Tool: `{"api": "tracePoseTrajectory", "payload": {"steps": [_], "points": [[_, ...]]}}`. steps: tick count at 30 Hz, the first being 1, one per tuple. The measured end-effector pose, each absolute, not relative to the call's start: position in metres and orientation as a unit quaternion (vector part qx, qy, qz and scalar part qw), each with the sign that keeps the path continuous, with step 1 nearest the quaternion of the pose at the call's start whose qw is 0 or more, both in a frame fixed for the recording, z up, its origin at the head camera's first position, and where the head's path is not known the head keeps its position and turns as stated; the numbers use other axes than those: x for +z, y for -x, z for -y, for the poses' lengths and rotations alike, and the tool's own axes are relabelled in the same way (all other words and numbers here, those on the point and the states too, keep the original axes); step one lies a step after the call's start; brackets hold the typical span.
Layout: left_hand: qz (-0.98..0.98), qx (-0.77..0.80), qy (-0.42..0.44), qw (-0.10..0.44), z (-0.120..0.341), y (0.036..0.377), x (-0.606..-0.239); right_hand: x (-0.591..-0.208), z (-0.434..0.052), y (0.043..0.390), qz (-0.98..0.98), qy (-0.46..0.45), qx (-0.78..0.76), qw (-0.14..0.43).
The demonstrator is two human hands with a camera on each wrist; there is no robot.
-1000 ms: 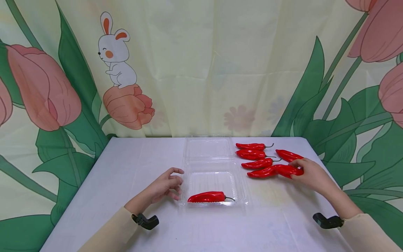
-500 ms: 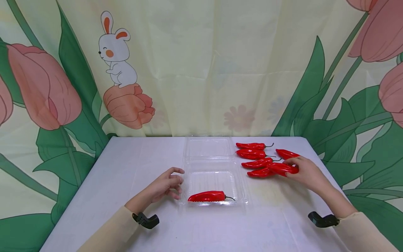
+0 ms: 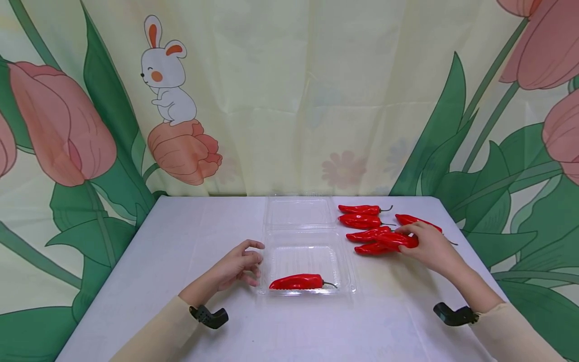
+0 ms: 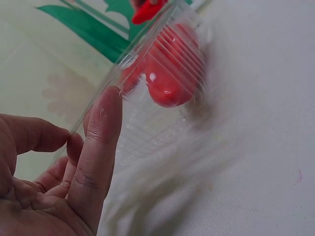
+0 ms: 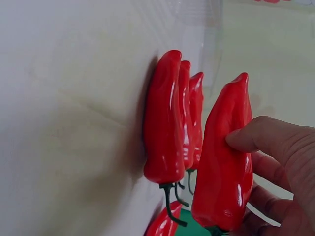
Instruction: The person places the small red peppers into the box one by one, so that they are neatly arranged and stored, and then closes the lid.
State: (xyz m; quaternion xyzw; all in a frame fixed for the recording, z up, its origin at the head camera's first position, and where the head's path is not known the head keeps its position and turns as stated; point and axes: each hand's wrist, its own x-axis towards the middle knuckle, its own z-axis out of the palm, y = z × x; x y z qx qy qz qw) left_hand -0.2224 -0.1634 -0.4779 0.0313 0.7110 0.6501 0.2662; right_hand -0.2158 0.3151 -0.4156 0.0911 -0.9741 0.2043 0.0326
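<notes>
A clear plastic clamshell box (image 3: 307,251) lies open on the white table, its lid (image 3: 300,213) folded back. One red chili pepper (image 3: 296,282) lies in the tray at its near edge, and shows through the wall in the left wrist view (image 4: 170,73). My left hand (image 3: 239,266) rests beside the tray's left wall with fingers loosely curled, a fingertip (image 4: 106,105) at the rim. My right hand (image 3: 427,246) grips a red pepper (image 3: 395,240) (image 5: 224,162), lifted just above the pile of several peppers (image 3: 366,221).
The white table (image 3: 181,251) ends at a flowered backdrop (image 3: 289,100) behind. More red peppers (image 5: 167,132) lie side by side right of the box. Black wrist mounts (image 3: 210,318) sit on both sleeves.
My right hand has carried its pepper leftward, from the table's right side over the nearer peppers of the pile. The left hand and the box have stayed put.
</notes>
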Motion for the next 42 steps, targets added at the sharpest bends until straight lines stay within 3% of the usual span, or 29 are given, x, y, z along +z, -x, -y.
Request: {"api": "tracePoseTrajectory", "payload": {"steps": [42], "points": [[-0.711,0.65,-0.031,0.266,0.163,0.223,-0.477,-0.405,-0.273,0.209,0.971,-0.104,0.21,0.04]]}}
